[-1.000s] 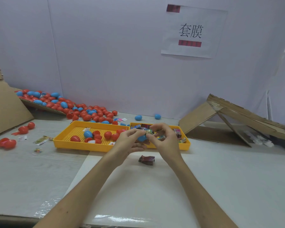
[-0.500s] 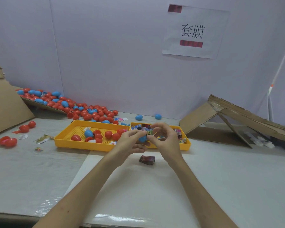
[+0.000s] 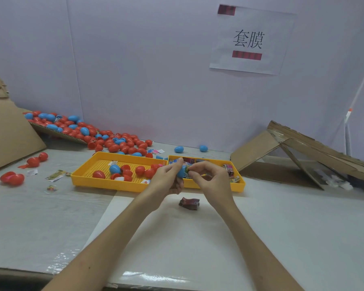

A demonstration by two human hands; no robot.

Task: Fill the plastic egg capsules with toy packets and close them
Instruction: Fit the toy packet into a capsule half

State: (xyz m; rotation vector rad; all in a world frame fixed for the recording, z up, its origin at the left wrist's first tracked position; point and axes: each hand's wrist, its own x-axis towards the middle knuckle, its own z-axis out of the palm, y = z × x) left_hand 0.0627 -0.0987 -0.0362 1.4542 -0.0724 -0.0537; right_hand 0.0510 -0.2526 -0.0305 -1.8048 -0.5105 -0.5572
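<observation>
My left hand [image 3: 166,178] grips a blue egg capsule half [image 3: 181,171] above the table, in front of the yellow trays. My right hand [image 3: 210,178] pinches a small greenish toy packet [image 3: 189,169] at the capsule's open mouth. Both hands meet at the middle of the view. A dark crumpled toy packet [image 3: 189,203] lies on the white sheet just below them. The left yellow tray [image 3: 86,179] holds red and blue capsule pieces. The right yellow tray [image 3: 240,184] holds several colourful toy packets.
A heap of red and blue egg capsules [image 3: 88,133] spreads along the back left wall. Loose red eggs [image 3: 11,178] and small packets [image 3: 55,175] lie at the left. Cardboard pieces [image 3: 303,148] lean at the right, and a cardboard sheet [image 3: 6,133] stands at the far left.
Both hands stay together at the same spot. The right fingers have worked the packet further toward the blue capsule's mouth.
</observation>
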